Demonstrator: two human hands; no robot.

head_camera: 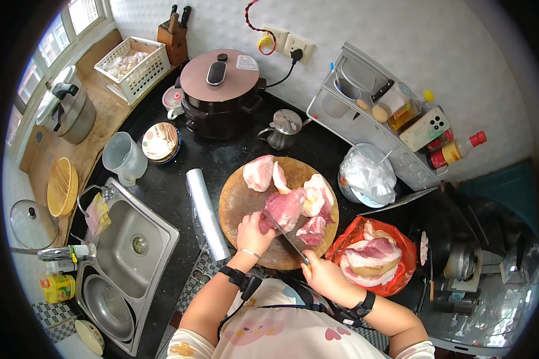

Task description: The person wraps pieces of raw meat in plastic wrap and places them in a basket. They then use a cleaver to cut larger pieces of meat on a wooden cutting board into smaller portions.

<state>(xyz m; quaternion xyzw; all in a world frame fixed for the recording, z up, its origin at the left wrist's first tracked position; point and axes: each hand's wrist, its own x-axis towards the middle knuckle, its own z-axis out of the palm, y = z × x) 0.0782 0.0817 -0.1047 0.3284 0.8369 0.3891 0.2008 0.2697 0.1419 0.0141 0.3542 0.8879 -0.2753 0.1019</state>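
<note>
On a round wooden cutting board (238,229) lie several pieces of raw meat. My left hand (254,233) grips the near left end of a large red piece of meat (287,207) at the board's middle. In my right hand (320,271) is the handle of a kitchen knife (292,243), its blade slanting up and left against that piece. A pale fatty chunk (258,173) and a narrow strip (279,177) lie behind it; fattier pieces (315,199) are on its right. More meat (372,261) sits in an open red plastic bag (406,242) right of the board.
A roll of plastic wrap (208,214) lies left of the board, with a steel sink (168,233) beyond. Behind stand an electric pressure cooker (220,94) and a metal pitcher (284,130). A bowl holding a plastic bag (369,172) and a wire rack (355,139) are at the back right.
</note>
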